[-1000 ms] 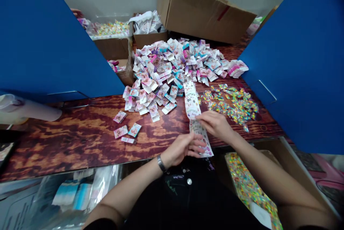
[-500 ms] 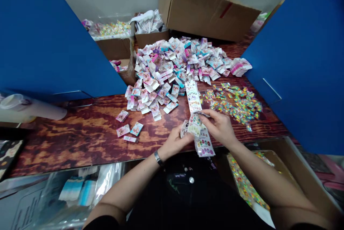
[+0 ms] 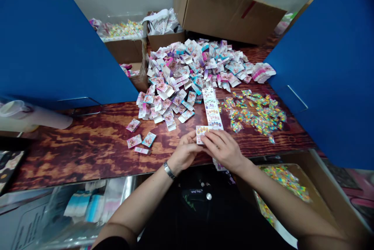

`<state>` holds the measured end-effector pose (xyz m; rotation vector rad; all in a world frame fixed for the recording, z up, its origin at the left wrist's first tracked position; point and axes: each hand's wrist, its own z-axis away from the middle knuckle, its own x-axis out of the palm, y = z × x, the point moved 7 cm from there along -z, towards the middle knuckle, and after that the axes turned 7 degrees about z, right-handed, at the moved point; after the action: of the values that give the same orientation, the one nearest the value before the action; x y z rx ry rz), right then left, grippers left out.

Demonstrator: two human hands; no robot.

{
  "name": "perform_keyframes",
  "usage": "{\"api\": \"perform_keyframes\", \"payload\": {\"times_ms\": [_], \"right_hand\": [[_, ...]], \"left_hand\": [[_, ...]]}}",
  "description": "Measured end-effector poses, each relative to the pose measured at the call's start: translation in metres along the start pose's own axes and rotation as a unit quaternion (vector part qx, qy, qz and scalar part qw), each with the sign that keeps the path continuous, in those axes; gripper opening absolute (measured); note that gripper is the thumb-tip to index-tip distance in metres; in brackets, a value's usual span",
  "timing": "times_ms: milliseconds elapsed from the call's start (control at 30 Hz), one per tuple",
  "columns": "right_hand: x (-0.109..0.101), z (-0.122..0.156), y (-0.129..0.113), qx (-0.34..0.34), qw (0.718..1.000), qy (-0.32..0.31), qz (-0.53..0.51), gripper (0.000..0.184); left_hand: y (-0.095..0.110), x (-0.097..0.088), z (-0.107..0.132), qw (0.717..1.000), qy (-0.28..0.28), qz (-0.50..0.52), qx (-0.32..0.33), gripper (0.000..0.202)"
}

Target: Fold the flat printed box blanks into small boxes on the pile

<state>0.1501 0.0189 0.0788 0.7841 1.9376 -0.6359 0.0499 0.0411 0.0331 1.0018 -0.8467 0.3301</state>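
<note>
My left hand [image 3: 186, 152] and my right hand [image 3: 224, 149] meet over the table's front edge. Between them they pinch a small folded sticker sheet [image 3: 201, 133] with rows of coloured oval designs. Its lower part is hidden by my fingers. Just beyond lies a long strip of sticker sheets [image 3: 212, 107], running away from me; its near end shows below my right hand. Farther off is a big heap of small printed boxes [image 3: 181, 74], several with open flaps. To the right of the strip, small clear packets with bright pieces [image 3: 260, 113] are spread out.
Several small boxes [image 3: 149, 139] lie apart on the wooden table [image 3: 87, 148] at left. A large carton [image 3: 224, 12] stands behind the heap. Blue panels [image 3: 324, 78] flank both sides. Below the edge are an open drawer with more packets [image 3: 286, 179] and plastic bags [image 3: 84, 207].
The fanned sheets in my hands are now together as one flat folded piece. My right hand has moved left and down, closer to my left hand, laying its fingers over the sheet.
</note>
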Motion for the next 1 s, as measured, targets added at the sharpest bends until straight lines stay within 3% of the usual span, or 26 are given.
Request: {"api": "perform_keyframes", "payload": {"times_ms": [133, 200, 300, 433, 533, 633, 700, 833, 933, 1000], "right_hand": [[-0.004, -0.003, 0.01, 0.027, 0.994, 0.019, -0.106, 0.026], [-0.004, -0.006, 0.014, 0.055, 0.983, 0.002, -0.173, 0.021], [0.001, -0.006, 0.018, 0.112, 0.964, -0.022, -0.239, 0.017], [-0.002, 0.002, 0.025, 0.204, 0.955, 0.032, -0.213, 0.022], [-0.003, 0.005, 0.019, 0.165, 0.962, 0.013, -0.215, 0.027], [-0.004, 0.012, 0.035, 0.134, 0.969, -0.03, -0.203, 0.03], [-0.006, 0.022, 0.066, 0.149, 0.977, -0.045, -0.143, 0.023], [0.006, 0.056, 0.134, 0.211, 0.972, -0.104, 0.005, 0.02], [0.033, 0.084, 0.148, 0.238, 0.945, -0.213, 0.067, 0.02], [0.042, 0.097, 0.142, 0.259, 0.931, -0.243, 0.083, 0.024]], "left_hand": [[0.006, -0.002, 0.003, 0.999, -0.012, -0.034, 0.011, 0.038], [0.009, -0.007, 0.003, 0.992, -0.008, -0.119, 0.04, 0.034], [0.013, -0.012, 0.003, 0.951, 0.006, -0.294, 0.095, 0.026], [0.012, -0.009, 0.001, 0.911, 0.0, -0.387, 0.143, 0.024], [0.012, -0.006, -0.002, 0.897, 0.026, -0.397, 0.19, 0.021], [0.004, -0.009, -0.007, 0.926, 0.054, -0.332, 0.17, 0.023], [-0.002, -0.014, -0.009, 0.947, 0.064, -0.281, 0.141, 0.029], [-0.005, -0.028, -0.006, 0.953, 0.087, -0.266, 0.118, 0.03], [-0.007, -0.037, -0.004, 0.955, 0.099, -0.259, 0.102, 0.032], [-0.008, -0.04, -0.003, 0.956, 0.106, -0.257, 0.094, 0.034]]}}
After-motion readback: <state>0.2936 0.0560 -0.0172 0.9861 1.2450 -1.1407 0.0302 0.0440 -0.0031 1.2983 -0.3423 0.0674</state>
